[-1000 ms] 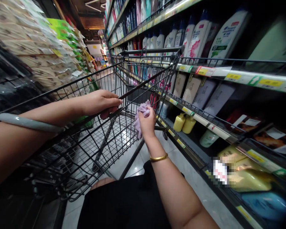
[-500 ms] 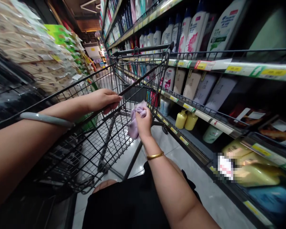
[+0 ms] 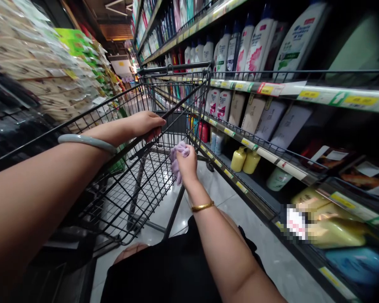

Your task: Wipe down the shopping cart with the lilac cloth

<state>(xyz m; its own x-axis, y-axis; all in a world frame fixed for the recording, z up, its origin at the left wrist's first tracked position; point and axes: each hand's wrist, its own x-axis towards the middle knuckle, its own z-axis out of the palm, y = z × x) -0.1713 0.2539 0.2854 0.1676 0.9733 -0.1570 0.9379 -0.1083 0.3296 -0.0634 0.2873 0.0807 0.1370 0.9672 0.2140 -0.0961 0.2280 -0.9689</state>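
A black wire shopping cart (image 3: 135, 176) stands in front of me, angled across the aisle. My left hand (image 3: 150, 125), with a pale bangle on its wrist, is closed round the cart's top side rail. My right hand (image 3: 188, 162), below a gold bracelet, grips a crumpled light purple cloth (image 3: 177, 162). The cloth hangs against the outside of the cart's mesh side. Part of it is hidden in my fist.
Shelves on the right hold shampoo bottles (image 3: 259, 46), boxes (image 3: 254, 111) and yellow pump bottles (image 3: 239, 159). Stacked packaged goods (image 3: 28, 67) line the left. Grey floor tiles (image 3: 230, 219) show between the cart and the shelf.
The cart's far end has shifted left in view, away from the shelf. My right hand and the cloth sit slightly lower and further left. My left hand is still on the rail, slightly further right.
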